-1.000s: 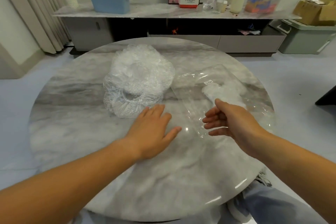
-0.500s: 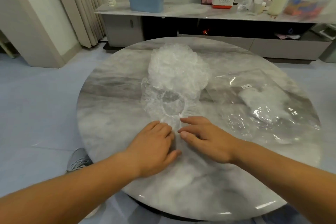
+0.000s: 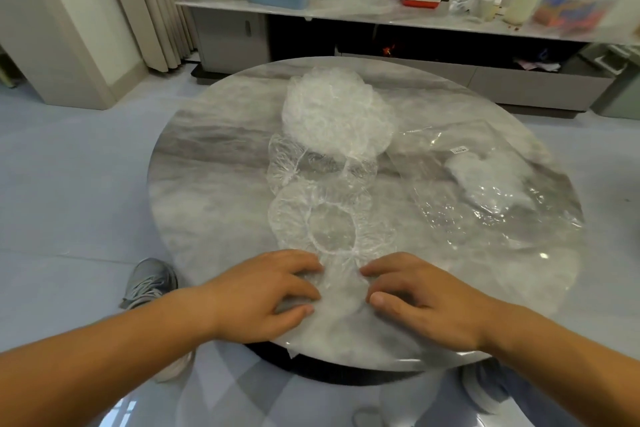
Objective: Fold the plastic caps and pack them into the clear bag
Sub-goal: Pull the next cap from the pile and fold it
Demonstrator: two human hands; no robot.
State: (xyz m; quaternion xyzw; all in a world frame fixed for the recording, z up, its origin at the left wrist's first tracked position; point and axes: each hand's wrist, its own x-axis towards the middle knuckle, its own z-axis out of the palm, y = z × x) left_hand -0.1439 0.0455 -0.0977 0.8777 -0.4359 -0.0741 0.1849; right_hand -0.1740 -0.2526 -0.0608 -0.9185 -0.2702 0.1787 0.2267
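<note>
- Underneath, the round marble table (image 3: 214, 156) carries everything; both hands lie at its near edge.
- Ahead of the right hand and off to its right, well apart from it, the bag (image 3: 446, 218) lies flat on the table. A white wad (image 3: 485, 180) of caps shows through it.
- Farther out, straight ahead of the gap between the hands, sits the pile (image 3: 336, 114) of crumpled clear caps.
- Just ahead of both hands one cap (image 3: 332, 229) lies spread open with its elastic ring showing. Its near edge is gathered between the hands, and its far edge touches a second cap (image 3: 322, 166) that runs up to the pile.
- Left hand (image 3: 263, 291): fingers curled, thumb and fingertips pinching the left side of the cap's near edge.
- Right hand (image 3: 422, 295): fingers curled, thumb and forefinger pinching the right side of the same edge.
- On the floor, left of the left wrist, is a grey shoe (image 3: 149, 282).
</note>
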